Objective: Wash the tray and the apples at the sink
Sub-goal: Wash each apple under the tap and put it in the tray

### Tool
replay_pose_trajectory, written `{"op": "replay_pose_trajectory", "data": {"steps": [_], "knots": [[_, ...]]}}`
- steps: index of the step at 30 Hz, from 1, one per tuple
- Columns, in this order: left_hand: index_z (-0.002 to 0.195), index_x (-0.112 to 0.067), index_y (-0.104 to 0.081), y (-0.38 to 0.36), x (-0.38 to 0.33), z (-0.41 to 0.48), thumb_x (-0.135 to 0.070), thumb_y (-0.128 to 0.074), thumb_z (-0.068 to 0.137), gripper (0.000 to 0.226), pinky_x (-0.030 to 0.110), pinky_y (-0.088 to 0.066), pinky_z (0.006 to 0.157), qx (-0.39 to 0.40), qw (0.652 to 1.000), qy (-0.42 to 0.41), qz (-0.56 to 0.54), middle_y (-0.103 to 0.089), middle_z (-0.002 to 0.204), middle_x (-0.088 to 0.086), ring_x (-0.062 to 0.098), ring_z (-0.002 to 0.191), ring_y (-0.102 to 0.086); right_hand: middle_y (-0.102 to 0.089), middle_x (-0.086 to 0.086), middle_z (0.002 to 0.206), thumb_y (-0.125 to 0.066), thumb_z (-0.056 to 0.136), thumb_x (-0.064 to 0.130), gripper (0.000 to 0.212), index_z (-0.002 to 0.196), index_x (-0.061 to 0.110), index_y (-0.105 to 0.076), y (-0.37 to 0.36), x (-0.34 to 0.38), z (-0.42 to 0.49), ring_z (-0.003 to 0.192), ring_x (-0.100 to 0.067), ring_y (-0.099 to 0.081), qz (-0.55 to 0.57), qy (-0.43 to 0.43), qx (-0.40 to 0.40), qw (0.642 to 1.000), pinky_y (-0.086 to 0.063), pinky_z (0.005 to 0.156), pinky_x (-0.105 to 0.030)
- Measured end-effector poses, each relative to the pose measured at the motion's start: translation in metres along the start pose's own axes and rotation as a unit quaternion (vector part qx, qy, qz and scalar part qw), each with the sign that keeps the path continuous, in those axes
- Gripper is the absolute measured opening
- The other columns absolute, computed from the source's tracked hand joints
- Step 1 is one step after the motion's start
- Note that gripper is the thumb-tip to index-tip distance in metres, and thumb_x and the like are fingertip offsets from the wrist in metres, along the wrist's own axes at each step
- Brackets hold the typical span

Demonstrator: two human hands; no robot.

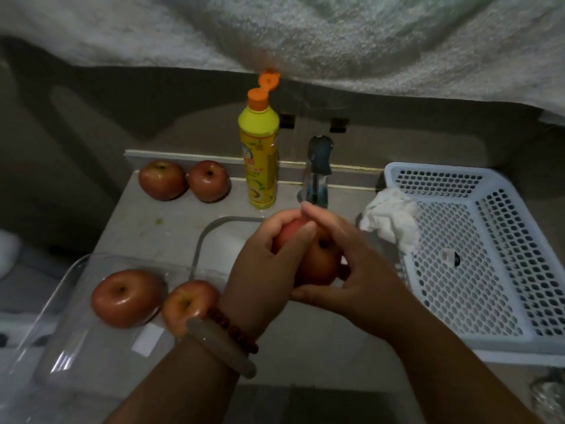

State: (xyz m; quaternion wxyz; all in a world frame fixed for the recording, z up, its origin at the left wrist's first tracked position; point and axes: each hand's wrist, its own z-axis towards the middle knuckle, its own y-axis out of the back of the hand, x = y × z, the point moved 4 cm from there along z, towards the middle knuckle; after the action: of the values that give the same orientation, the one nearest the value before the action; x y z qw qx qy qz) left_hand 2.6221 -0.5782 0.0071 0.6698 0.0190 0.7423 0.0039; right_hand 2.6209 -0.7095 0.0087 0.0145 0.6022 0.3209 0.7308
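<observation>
At centre frame I see a smooth red apple gripped in both hands: my left hand curls round its upper side, my right hand cups it from below, under the metal tap. Two glossy apples sit in the clear plastic tray at lower left; two more rest on the stone bench beside a yellow soap bottle. A white perforated basket stands at right.

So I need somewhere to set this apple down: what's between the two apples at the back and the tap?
The soap bottle, lid flipped open, stands between the back apples and the tap in the head view.
</observation>
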Motion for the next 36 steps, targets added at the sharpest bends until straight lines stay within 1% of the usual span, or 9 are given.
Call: {"op": "replay_pose_trajectory", "data": {"steps": [2, 5, 7, 11, 14, 18, 22, 31, 36], "knots": [[0.116, -0.04, -0.057, 0.014, 0.005, -0.01, -0.056, -0.055, 0.069, 0.05, 0.04, -0.057, 0.085, 0.002, 1.0, 0.016, -0.004, -0.056, 0.12, -0.011, 0.015, 0.107, -0.059, -0.025, 0.044, 0.133, -0.083, 0.066, 0.041, 0.09, 0.133, 0.059, -0.027, -0.015, 0.002, 0.002, 0.126, 0.011, -0.035, -0.042, 0.016, 0.021, 0.999, -0.047, 0.094, -0.013], [0.12, -0.042, -0.055, 0.043, 0.016, -0.024, -0.049, -0.054, 0.086, 0.034, 0.04, -0.056, 0.088, 0.011, 0.999, -0.002, 0.034, -0.057, 0.119, -0.015, 0.011, 0.109, -0.059, -0.038, 0.029, 0.132, -0.081, 0.066, 0.045, 0.08, 0.132, 0.048, -0.036, -0.039, 0.007, 0.006, 0.122, 0.005, -0.041, -0.098, 0.033, 0.012, 0.995, -0.046, 0.094, -0.014], [0.12, -0.04, -0.056, 0.072, 0.018, -0.031, -0.043, -0.055, 0.091, 0.029, 0.039, -0.055, 0.089, -0.005, 0.983, -0.055, 0.176, -0.057, 0.118, -0.016, 0.012, 0.109, -0.059, -0.043, 0.02, 0.133, -0.083, 0.065, 0.044, 0.081, 0.134, 0.038, -0.041, -0.057, 0.011, 0.005, 0.12, 0.005, -0.042, -0.099, 0.037, 0.012, 0.994, -0.042, 0.093, -0.008], [0.112, -0.007, -0.065, 0.126, 0.023, -0.038, -0.021, -0.069, 0.082, 0.033, 0.042, -0.056, 0.086, -0.041, 0.918, -0.058, 0.39, -0.064, 0.115, 0.013, 0.028, 0.107, -0.062, -0.038, 0.029, 0.129, -0.085, 0.063, 0.045, 0.085, 0.131, 0.048, -0.035, -0.092, 0.019, -0.002, 0.118, 0.01, -0.04, -0.091, 0.01, 0.059, 0.994, -0.039, 0.089, -0.004], [0.112, -0.014, -0.065, 0.16, 0.028, -0.048, -0.027, -0.05, 0.094, 0.027, 0.026, -0.042, 0.093, -0.133, 0.907, -0.087, 0.391, -0.064, 0.113, 0.004, 0.015, 0.106, -0.057, -0.032, 0.033, 0.128, -0.084, 0.064, 0.039, 0.085, 0.128, 0.055, -0.032, -0.122, 0.031, -0.005, 0.119, 0.013, -0.037, -0.093, 0.035, 0.1, 0.99, -0.037, 0.088, -0.002], [0.113, -0.017, -0.065, 0.182, 0.044, -0.054, -0.029, -0.046, 0.093, 0.03, 0.02, -0.037, 0.095, -0.127, 0.904, -0.066, 0.402, -0.063, 0.112, -0.002, 0.003, 0.1, -0.049, -0.022, 0.023, 0.138, -0.074, 0.066, 0.045, 0.084, 0.135, 0.054, -0.027, -0.152, 0.045, -0.01, 0.116, 0.005, -0.04, -0.171, 0.067, 0.142, 0.973, -0.043, 0.087, -0.009], [0.111, -0.015, -0.067, 0.19, 0.047, -0.057, -0.027, -0.05, 0.089, 0.03, 0.016, -0.034, 0.092, -0.111, 0.903, -0.076, 0.408, -0.065, 0.107, 0.0, 0.002, 0.097, -0.05, -0.031, 0.015, 0.143, -0.067, 0.062, 0.052, 0.084, 0.137, 0.048, -0.029, -0.175, 0.053, -0.012, 0.12, -0.013, -0.046, -0.244, 0.094, 0.129, 0.957, -0.043, 0.094, -0.028], [0.114, -0.017, -0.065, 0.21, 0.053, -0.056, -0.029, -0.049, 0.09, 0.031, 0.021, -0.039, 0.093, -0.081, 0.899, -0.078, 0.423, -0.065, 0.109, -0.002, 0.005, 0.098, -0.053, -0.043, 0.009, 0.135, -0.066, 0.06, 0.063, 0.082, 0.134, 0.042, -0.036, -0.193, 0.023, -0.019, 0.116, -0.017, -0.048, -0.352, 0.029, 0.114, 0.929, -0.03, 0.087, -0.029], [0.11, -0.019, -0.067, 0.207, 0.062, -0.054, -0.043, -0.036, 0.086, 0.046, 0.044, -0.047, 0.094, -0.065, 0.881, -0.072, 0.463, -0.067, 0.107, 0.0, 0.02, 0.103, -0.059, -0.05, 0.015, 0.124, -0.055, 0.068, 0.077, 0.066, 0.125, 0.045, -0.049, -0.18, 0.035, -0.004, 0.111, -0.009, -0.046, -0.31, 0.011, 0.094, 0.946, -0.039, 0.089, -0.032]]}}
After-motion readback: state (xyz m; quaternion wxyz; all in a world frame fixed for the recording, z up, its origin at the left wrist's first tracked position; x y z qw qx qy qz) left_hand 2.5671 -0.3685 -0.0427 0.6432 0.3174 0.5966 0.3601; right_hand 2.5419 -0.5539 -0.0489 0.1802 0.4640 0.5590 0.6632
